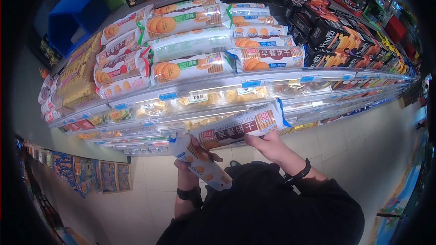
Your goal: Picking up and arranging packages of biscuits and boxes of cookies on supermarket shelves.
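Observation:
My left hand (pixel 183 166) grips a long white biscuit pack (pixel 206 168) that slants down toward my body. Between my right thumb and fingers is a second pack of breakfast biscuits (pixel 235 127), white with a dark red label and blue ends. My right hand (pixel 270 146) holds it near its right end, and its left end lies by the fingers of my left hand, partly over the other pack. Both packs are in front of the shelf edge. On the top shelf beyond them lie stacked blue-ended packs (pixel 270 58) and green-ended packs (pixel 190 67).
Red-ended packs (pixel 121 68) and yellowish packages (pixel 78 75) fill the shelf's left side. Black biscuit boxes (pixel 335 41) are stacked at right. Price tags (pixel 252 83) line the shelf edge. Lower shelves hold bagged snacks (pixel 201 98). A blue bin (pixel 75 17) stands at far left.

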### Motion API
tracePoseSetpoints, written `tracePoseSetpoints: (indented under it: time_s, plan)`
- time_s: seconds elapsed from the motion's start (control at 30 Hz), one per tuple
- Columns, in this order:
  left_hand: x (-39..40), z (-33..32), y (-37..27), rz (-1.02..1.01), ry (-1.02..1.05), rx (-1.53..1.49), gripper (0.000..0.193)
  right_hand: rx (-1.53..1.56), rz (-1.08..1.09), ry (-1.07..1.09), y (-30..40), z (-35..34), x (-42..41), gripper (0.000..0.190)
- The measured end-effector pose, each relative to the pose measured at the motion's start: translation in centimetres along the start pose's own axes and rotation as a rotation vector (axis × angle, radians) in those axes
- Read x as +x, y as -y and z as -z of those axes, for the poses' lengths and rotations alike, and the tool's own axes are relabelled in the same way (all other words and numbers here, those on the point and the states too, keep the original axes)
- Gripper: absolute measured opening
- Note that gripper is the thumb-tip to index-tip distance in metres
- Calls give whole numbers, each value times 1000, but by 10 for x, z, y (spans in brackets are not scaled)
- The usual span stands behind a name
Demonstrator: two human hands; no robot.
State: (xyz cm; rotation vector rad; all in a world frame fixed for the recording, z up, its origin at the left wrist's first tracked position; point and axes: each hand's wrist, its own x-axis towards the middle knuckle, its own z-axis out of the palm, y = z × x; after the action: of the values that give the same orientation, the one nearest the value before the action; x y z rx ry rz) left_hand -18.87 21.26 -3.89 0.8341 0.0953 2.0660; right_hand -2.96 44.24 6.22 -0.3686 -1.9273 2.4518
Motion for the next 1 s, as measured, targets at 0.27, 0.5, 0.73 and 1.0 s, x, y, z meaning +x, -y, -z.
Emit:
tracePoseSetpoints:
  time_s: [0.27,0.5,0.73,1.0]
  plan:
    - [7,-24,0,-54,-301,59,60,135,382,-128,26,38,-12,55]
    - [20,-32,13,4,-117,104,69,-757,460,-140,84,52,-30,65]
    - [54,-47,25,72,36,146,75,-1314,610,86,145,51,-28,58]
    - [59,-74,11,-100,-27,100,68,-1703,777,-85,252,77,-18,63]
